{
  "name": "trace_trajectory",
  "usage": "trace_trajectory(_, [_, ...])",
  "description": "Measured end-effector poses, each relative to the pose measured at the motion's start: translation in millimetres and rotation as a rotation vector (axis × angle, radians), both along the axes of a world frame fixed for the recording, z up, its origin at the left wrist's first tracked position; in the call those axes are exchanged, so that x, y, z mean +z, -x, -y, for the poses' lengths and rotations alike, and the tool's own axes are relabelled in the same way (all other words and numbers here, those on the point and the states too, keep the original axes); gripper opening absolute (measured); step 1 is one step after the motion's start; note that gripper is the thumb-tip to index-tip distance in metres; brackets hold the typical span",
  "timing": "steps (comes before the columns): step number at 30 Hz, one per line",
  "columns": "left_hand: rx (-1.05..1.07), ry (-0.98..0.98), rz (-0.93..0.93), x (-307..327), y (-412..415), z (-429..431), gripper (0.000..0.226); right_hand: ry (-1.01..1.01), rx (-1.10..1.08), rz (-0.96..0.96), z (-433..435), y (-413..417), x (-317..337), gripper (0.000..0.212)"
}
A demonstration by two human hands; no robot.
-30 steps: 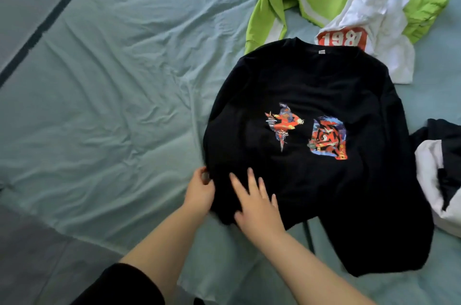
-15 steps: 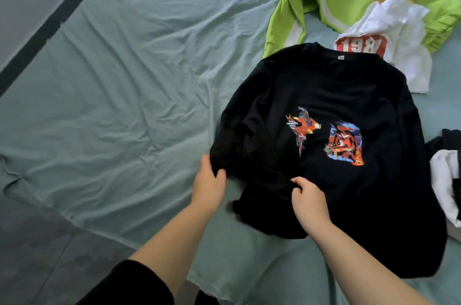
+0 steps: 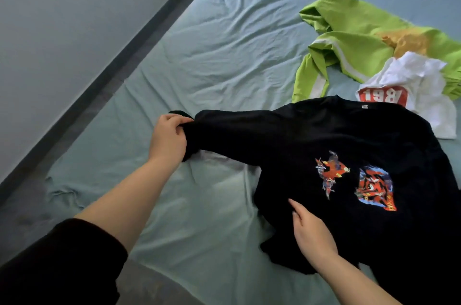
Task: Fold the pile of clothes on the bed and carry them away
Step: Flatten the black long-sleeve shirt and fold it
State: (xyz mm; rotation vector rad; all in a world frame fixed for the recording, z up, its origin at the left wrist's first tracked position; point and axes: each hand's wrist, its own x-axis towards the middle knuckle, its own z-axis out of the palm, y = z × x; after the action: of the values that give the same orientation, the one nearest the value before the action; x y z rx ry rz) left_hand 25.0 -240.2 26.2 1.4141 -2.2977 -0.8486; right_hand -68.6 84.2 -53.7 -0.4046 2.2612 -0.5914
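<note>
Left hand (image 3: 168, 138) pinches end of sleeve (image 3: 237, 132), fingers curled round it, sleeve stretched toward wall-side edge of bed (image 3: 199, 67). Right hand (image 3: 313, 234) flat, fingers straight and together, pressing black sweatshirt (image 3: 336, 135) by near edge. My guess: soft, light, floppy. Best held at cuffs, shoulders.

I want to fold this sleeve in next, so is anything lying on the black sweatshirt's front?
Only your right hand, resting flat on the black sweatshirt's lower part. The left hand grips the sleeve, stretched out over the sheet. The white shirt and green garment lie beyond the collar.
</note>
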Motion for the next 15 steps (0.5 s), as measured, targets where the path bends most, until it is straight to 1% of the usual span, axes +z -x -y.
trace_trajectory(1, [-0.048,0.001,0.036,-2.6,2.2,3.6,0.036,0.002,0.011,0.013,3.3,2.1,2.1,0.042])
trace_trajectory(2, [-0.105,-0.033,0.086,-8.9,3.9,3.8,0.038,0.003,0.027,0.032,5.6,4.0,3.7,0.042])
trace_trajectory(3, [-0.147,-0.102,0.154,-17.6,4.8,0.0,0.045,0.006,0.043,0.056,6.0,5.4,4.6,0.042])
trace_trajectory(6, [-0.16,-0.371,0.363,-48.7,-1.0,-37.3,0.082,0.045,0.042,0.108,-6.6,1.0,8.4,0.047])
trace_trajectory(8, [-0.197,-0.492,0.415,-66.4,-7.6,-80.3,0.098,0.114,-0.054,0.056,-27.9,-8.4,11.6,0.043])
trace_trajectory(10, [-0.304,-0.59,0.465,-79.8,-13.2,-132.3,0.111,0.171,-0.175,-0.073,-59.0,-20.6,11.9,0.033])
trace_trajectory(11, [-0.369,-0.638,0.493,-84.8,-16.0,-158.3,0.116,0.184,-0.245,-0.106,-75.6,-26.4,11.2,0.027])
trace_trajectory(13, [-0.529,-0.689,0.552,-92.4,-19.5,-206.9,0.121,0.155,-0.414,-0.047,-107.2,-33.7,7.1,0.016])
trace_trajectory(15, [-0.66,-0.661,0.612,-98.4,-19.2,-246.2,0.127,0.113,-0.606,0.072,-129.0,-34.0,-3.7,0.016])
